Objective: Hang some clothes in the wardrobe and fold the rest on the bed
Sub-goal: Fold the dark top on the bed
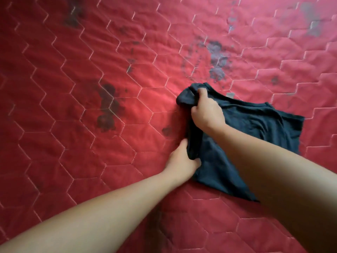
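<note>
Shirt [246,128], dark blue, partly folded, lying on the red quilted bed [91,79]; left hand [182,161] and right hand [206,112] each grasp its bunched left edge.

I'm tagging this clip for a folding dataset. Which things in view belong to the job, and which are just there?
Belong to the job:
dark T-shirt, lying on the bed
left hand, gripping its near left edge
right hand, gripping its far left corner
red quilted bed cover, the folding surface

Just there:
dark blotches on the cover
grey worn patches on the cover
</note>
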The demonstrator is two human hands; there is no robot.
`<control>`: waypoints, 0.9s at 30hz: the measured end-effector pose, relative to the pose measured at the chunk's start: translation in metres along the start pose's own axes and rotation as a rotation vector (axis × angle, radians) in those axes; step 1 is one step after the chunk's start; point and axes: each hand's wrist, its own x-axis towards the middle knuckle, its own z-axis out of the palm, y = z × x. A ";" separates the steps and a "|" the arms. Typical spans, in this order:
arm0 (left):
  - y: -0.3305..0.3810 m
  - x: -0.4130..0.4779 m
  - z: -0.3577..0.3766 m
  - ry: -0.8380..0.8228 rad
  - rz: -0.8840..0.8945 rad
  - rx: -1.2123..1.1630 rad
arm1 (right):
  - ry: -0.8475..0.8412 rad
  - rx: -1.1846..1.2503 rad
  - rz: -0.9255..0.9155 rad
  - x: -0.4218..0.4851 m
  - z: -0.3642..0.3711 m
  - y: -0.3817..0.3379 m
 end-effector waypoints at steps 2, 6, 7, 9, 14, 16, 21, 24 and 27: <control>0.025 -0.012 0.031 -0.078 0.041 -0.012 | 0.050 0.141 0.091 -0.012 -0.035 0.035; 0.076 -0.030 0.105 -0.169 0.120 0.022 | 0.132 0.321 0.328 -0.038 -0.106 0.116; 0.088 -0.033 0.126 -0.201 0.137 0.030 | 0.155 0.333 0.373 -0.043 -0.120 0.137; 0.105 -0.035 0.169 -0.302 0.145 0.085 | 0.179 0.298 0.447 -0.049 -0.143 0.179; 0.103 -0.019 0.216 -0.021 0.060 0.545 | -0.083 0.253 0.674 -0.057 -0.135 0.254; 0.084 -0.010 0.199 0.207 0.050 0.566 | -0.053 0.307 0.687 -0.056 -0.122 0.260; 0.030 -0.005 0.169 0.149 -0.185 0.164 | 0.088 0.026 0.567 -0.049 -0.109 0.255; 0.021 -0.004 0.167 0.119 -0.191 0.089 | 0.001 -0.323 0.158 -0.034 -0.107 0.237; 0.023 0.003 0.150 0.102 -0.142 0.126 | -0.227 -0.334 0.049 -0.007 -0.107 0.217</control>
